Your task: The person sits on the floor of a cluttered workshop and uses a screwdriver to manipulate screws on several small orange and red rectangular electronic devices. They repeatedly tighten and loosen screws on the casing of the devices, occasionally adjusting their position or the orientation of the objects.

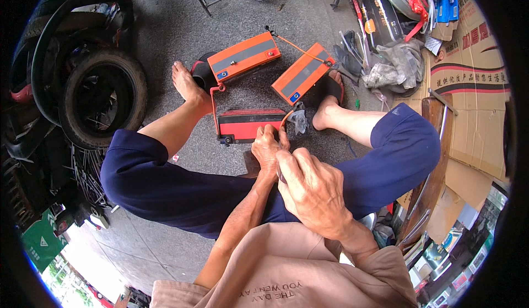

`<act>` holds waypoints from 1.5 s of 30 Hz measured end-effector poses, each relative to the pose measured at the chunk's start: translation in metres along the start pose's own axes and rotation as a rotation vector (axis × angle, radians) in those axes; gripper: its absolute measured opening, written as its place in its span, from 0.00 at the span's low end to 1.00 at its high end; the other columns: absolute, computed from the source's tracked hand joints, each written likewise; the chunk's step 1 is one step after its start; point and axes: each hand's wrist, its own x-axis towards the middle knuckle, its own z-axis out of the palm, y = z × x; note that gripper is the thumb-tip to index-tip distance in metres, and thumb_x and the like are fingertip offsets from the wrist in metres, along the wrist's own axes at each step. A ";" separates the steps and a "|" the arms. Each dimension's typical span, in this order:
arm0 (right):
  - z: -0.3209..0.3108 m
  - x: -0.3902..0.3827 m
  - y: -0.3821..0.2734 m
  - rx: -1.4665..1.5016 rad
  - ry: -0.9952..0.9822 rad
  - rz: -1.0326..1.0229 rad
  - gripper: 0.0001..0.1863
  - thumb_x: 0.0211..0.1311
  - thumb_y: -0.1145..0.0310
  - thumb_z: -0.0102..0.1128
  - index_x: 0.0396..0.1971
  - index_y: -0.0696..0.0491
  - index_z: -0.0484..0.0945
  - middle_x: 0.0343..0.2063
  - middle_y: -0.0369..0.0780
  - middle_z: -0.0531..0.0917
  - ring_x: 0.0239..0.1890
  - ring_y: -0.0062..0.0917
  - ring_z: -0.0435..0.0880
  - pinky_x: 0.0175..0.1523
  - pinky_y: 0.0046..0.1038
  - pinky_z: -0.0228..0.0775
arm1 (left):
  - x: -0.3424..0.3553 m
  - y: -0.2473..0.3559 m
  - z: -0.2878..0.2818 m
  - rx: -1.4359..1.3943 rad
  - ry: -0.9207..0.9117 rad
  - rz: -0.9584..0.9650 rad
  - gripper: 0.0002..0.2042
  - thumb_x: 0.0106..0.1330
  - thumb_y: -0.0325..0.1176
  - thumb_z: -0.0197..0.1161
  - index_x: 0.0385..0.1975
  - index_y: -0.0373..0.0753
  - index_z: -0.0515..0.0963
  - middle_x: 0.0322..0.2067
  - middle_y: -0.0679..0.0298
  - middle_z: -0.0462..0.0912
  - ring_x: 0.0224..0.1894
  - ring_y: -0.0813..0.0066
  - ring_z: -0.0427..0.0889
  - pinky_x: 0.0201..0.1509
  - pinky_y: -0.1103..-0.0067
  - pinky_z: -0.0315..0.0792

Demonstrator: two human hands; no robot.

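Red battery lies on the far side of the 2 hands, long axis left to right; the left hand, nearer, curls at its right end, grip unclear; the right hand is closed around a mostly hidden dark object.

- Your far-left battery: orange with a grey stripe, blue and red terminal patches.
- Your far-right battery: orange, similar grey stripe, a blue patch.
- The battery nearest you: red and black.
- Your trousers: plain navy blue.
- Your shirt: tan, dark lettering.
- Floor beneath you: speckled grey.
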 end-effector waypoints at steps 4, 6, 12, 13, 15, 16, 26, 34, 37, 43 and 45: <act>0.000 0.005 -0.003 -0.058 0.028 0.003 0.14 0.56 0.69 0.69 0.40 0.55 0.76 0.28 0.40 0.76 0.27 0.30 0.83 0.29 0.31 0.75 | 0.000 0.004 -0.001 0.032 0.002 -0.006 0.12 0.62 0.36 0.69 0.26 0.37 0.73 0.26 0.50 0.77 0.27 0.45 0.81 0.28 0.58 0.75; 0.002 0.006 -0.004 -0.063 0.035 0.019 0.12 0.58 0.67 0.68 0.35 0.54 0.75 0.25 0.39 0.77 0.23 0.30 0.83 0.27 0.31 0.74 | 0.000 0.003 -0.002 0.026 0.011 0.005 0.12 0.62 0.36 0.68 0.26 0.37 0.72 0.26 0.50 0.77 0.26 0.45 0.81 0.28 0.57 0.75; 0.004 0.002 -0.015 -0.166 0.012 0.201 0.16 0.60 0.60 0.70 0.29 0.52 0.70 0.18 0.38 0.78 0.18 0.32 0.81 0.24 0.32 0.73 | -0.001 0.003 0.001 0.039 0.029 0.031 0.11 0.63 0.36 0.66 0.27 0.38 0.72 0.27 0.49 0.76 0.26 0.43 0.81 0.27 0.56 0.74; 0.005 0.002 -0.013 -0.167 0.022 0.176 0.16 0.59 0.61 0.70 0.31 0.52 0.71 0.20 0.39 0.79 0.20 0.32 0.82 0.25 0.32 0.74 | -0.001 0.002 0.001 0.033 0.020 0.027 0.11 0.63 0.36 0.66 0.27 0.38 0.72 0.27 0.49 0.76 0.26 0.43 0.81 0.27 0.56 0.74; 0.005 0.001 -0.007 -0.167 0.041 0.119 0.16 0.58 0.61 0.71 0.34 0.53 0.73 0.25 0.40 0.81 0.23 0.32 0.84 0.27 0.33 0.75 | -0.001 0.000 0.001 0.019 0.005 0.015 0.11 0.63 0.36 0.66 0.27 0.38 0.72 0.27 0.49 0.76 0.26 0.44 0.80 0.27 0.56 0.73; 0.004 0.002 -0.006 -0.127 0.047 0.090 0.16 0.58 0.62 0.71 0.37 0.53 0.73 0.28 0.40 0.81 0.26 0.33 0.84 0.29 0.33 0.76 | -0.001 -0.001 0.002 0.013 0.017 0.020 0.11 0.63 0.35 0.66 0.27 0.38 0.72 0.26 0.49 0.76 0.25 0.44 0.80 0.26 0.56 0.73; 0.005 0.001 0.000 0.059 0.049 0.022 0.19 0.52 0.73 0.70 0.44 0.54 0.74 0.39 0.43 0.80 0.38 0.36 0.85 0.37 0.34 0.78 | -0.003 -0.011 0.011 -0.001 0.055 0.054 0.12 0.63 0.35 0.67 0.27 0.37 0.71 0.25 0.50 0.76 0.25 0.44 0.80 0.25 0.58 0.73; 0.018 -0.002 0.002 0.025 0.112 0.001 0.18 0.51 0.70 0.73 0.38 0.54 0.74 0.31 0.40 0.77 0.27 0.34 0.83 0.29 0.33 0.74 | -0.001 0.000 0.001 0.008 -0.009 -0.007 0.12 0.64 0.36 0.66 0.27 0.36 0.72 0.27 0.49 0.77 0.26 0.44 0.81 0.27 0.57 0.74; 0.020 0.005 0.002 -0.011 0.220 0.029 0.18 0.52 0.67 0.75 0.37 0.54 0.74 0.27 0.39 0.76 0.21 0.34 0.81 0.25 0.32 0.73 | -0.001 0.007 -0.004 0.018 -0.039 -0.031 0.12 0.64 0.36 0.66 0.28 0.36 0.72 0.28 0.49 0.77 0.28 0.43 0.81 0.29 0.57 0.75; 0.010 -0.006 0.006 -0.126 0.078 -0.085 0.23 0.54 0.67 0.73 0.48 0.57 0.76 0.31 0.41 0.77 0.24 0.33 0.81 0.27 0.32 0.74 | -0.007 -0.002 -0.011 0.008 -0.133 -0.066 0.11 0.61 0.36 0.67 0.33 0.37 0.74 0.31 0.48 0.80 0.33 0.42 0.82 0.35 0.55 0.75; -0.003 -0.005 0.005 -0.253 -0.005 -0.176 0.22 0.58 0.69 0.67 0.53 0.57 0.76 0.37 0.43 0.78 0.26 0.29 0.81 0.27 0.28 0.72 | -0.008 0.001 -0.020 -0.023 -0.250 -0.095 0.11 0.59 0.35 0.67 0.35 0.37 0.74 0.33 0.49 0.81 0.35 0.41 0.83 0.37 0.55 0.76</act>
